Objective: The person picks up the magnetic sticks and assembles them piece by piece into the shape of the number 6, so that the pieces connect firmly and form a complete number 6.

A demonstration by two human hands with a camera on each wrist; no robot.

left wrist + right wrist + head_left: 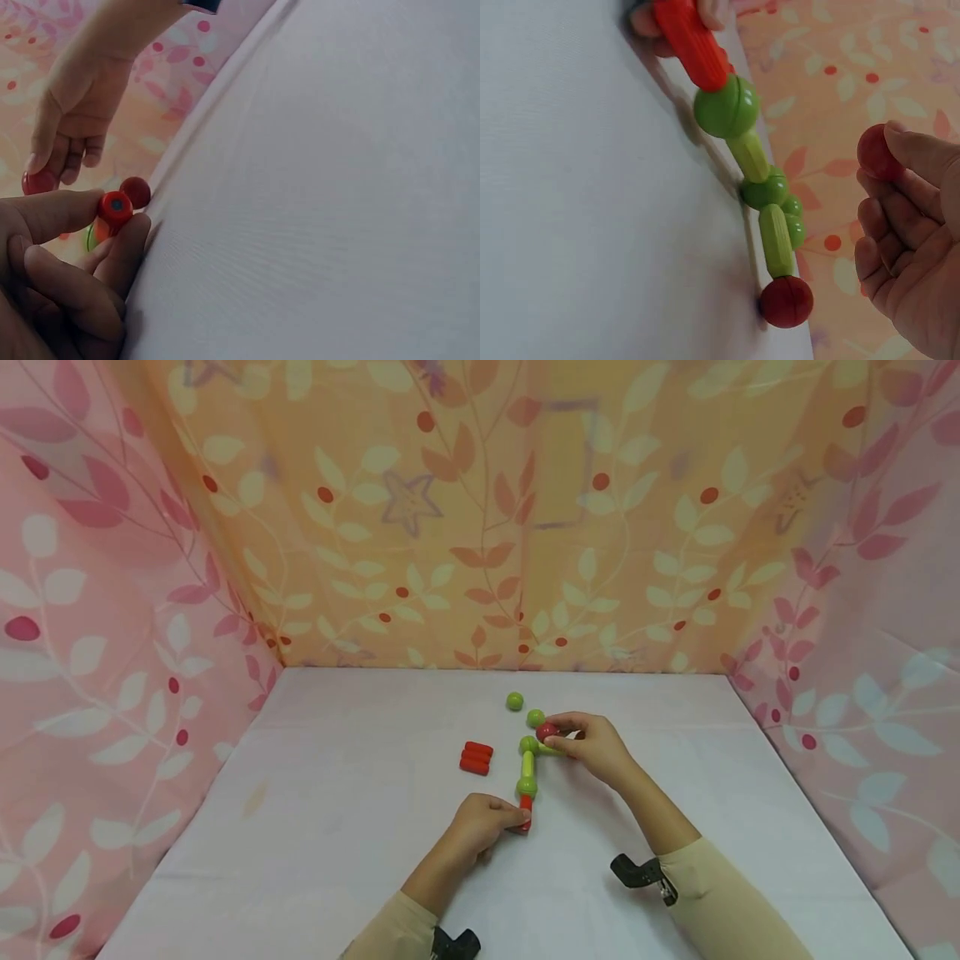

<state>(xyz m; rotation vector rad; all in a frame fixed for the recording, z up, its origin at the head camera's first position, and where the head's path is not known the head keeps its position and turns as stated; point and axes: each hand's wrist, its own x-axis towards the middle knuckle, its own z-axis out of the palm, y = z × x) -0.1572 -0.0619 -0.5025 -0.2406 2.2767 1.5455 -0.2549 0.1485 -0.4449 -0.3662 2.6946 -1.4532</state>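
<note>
My left hand (480, 824) pinches the near end of a red magnetic stick (526, 804). That stick joins a green ball (527, 787), a light-green stick (528, 765) and a second green ball (528, 744) in a chain. From there another light-green stick (775, 240) runs to a red ball (786, 302), seen in the right wrist view; in the head view my right hand (597, 750) covers that end. Between thumb and fingers my right hand holds a separate red ball (879, 153), raised beside the chain and apart from it in the right wrist view.
Several loose red sticks (476, 758) lie side by side left of the chain. Two loose green balls, one farther back (514, 701) and one close to the right hand (536, 718), sit beyond it. Patterned cloth walls (480, 527) enclose the white table (337, 827).
</note>
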